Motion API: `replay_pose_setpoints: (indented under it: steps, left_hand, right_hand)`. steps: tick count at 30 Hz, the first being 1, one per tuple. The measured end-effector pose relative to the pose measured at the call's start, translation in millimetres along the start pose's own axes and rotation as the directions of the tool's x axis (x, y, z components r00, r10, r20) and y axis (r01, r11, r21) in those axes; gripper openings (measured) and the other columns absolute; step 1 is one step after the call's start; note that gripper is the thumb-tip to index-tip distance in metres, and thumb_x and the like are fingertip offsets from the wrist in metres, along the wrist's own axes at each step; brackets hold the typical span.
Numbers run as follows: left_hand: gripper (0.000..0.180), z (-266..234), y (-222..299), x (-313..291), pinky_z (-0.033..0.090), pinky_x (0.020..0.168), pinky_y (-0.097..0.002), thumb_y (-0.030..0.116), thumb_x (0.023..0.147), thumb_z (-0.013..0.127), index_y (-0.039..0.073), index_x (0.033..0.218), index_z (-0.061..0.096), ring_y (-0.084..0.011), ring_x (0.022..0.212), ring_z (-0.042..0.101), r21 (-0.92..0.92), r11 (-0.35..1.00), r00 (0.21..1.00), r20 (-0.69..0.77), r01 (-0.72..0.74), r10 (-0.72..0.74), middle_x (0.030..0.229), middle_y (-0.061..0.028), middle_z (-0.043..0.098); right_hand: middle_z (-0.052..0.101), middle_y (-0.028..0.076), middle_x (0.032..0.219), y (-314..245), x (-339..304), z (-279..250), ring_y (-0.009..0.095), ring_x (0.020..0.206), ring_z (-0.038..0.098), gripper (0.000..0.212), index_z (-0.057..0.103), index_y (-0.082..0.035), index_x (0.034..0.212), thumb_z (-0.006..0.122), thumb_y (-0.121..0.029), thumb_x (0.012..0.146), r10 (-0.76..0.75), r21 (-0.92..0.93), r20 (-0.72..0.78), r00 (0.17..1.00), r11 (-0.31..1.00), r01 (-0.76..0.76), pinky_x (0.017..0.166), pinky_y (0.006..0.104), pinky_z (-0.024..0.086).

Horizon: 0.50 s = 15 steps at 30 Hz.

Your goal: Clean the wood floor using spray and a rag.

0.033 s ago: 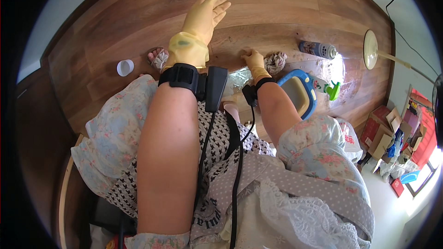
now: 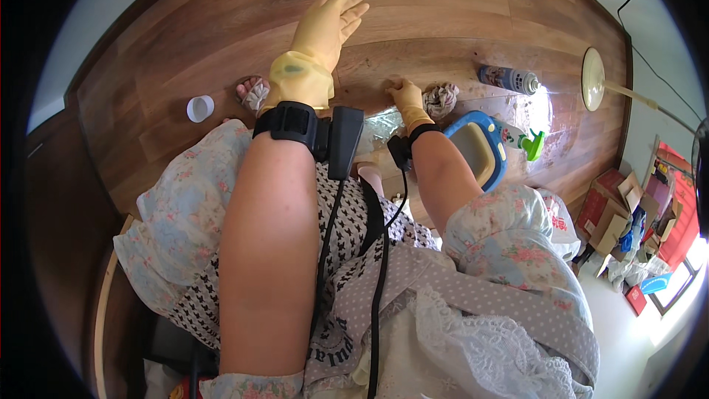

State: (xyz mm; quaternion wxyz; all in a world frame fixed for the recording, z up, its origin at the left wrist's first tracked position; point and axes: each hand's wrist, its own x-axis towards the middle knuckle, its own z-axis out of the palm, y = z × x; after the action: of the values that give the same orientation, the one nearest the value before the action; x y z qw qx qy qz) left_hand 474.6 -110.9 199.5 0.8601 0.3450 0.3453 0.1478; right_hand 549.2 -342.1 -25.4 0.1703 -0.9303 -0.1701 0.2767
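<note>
The crumpled cloth (image 2: 441,100) lies on the wooden floor (image 2: 436,0) at 3 o'clock from the right hand (image 2: 408,97), just beside it; whether glove and fabric touch cannot be told. That hand is low, its fingers partly curled, and what may be under them is hidden. The left hand (image 2: 323,28), gloved too, reaches out at 10 o'clock from the right one, fingers stretched, thumb apart, nothing seen in its grasp.

For good handling, the right fingers would probably do best gathering the whole bundle from above, since a pinch on one fold may let it trail. The glossy wet patch (image 2: 543,107) at 3 o'clock asks for steady, unhurried movement.

Room seems tightest on that side: a spray can (image 2: 508,79) between 2 and 3 o'clock, a green-headed spray bottle (image 2: 521,139) and a blue-rimmed plastic piece (image 2: 474,117) at 4, and a pale wall (image 2: 665,37) beyond. Toward 12 o'clock the boards run broadly. A white cup (image 2: 200,108) sits at 9 o'clock, and the black cables (image 2: 380,288) need slack.
</note>
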Motion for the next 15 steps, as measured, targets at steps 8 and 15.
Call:
replay_pose_setpoints:
  steps: [8, 15]
  left_hand:
    - [0.041, -1.0, -2.1, 1.1, 0.036, 0.096, -0.033, 0.022, 0.092, 0.04, 0.001, 0.127, 0.035, -0.0241, 0.113, 0.047, 0.022, 1.0, 1.0, -0.002, 0.003, -0.002, 0.123, -0.0147, 0.047]
    - [0.04, 0.0, -0.6, -0.9, 0.035, 0.097, -0.0331, 0.021, 0.092, 0.04, 0.001, 0.126, 0.036, -0.0243, 0.114, 0.046, -0.001, 1.0, 1.0, -0.002, -0.005, 0.005, 0.123, -0.0152, 0.047]
  right_hand:
    - [0.062, 0.02, 0.081, -7.3, -2.1, -4.6, 0.036, 0.081, 0.059, 0.032, 0.06, -0.001, 0.08, 0.068, -0.029, 0.066, -0.036, -0.056, 0.053, 0.998, 0.998, 0.039, 0.075, 0.0389, 0.046]
    - [0.063, 0.017, 0.083, -3.7, 2.5, -2.8, 0.033, 0.081, 0.06, 0.027, 0.062, -0.004, 0.081, 0.068, -0.027, 0.069, 0.027, -0.015, 0.052, 0.998, 1.0, -0.026, 0.074, 0.0388, 0.046]
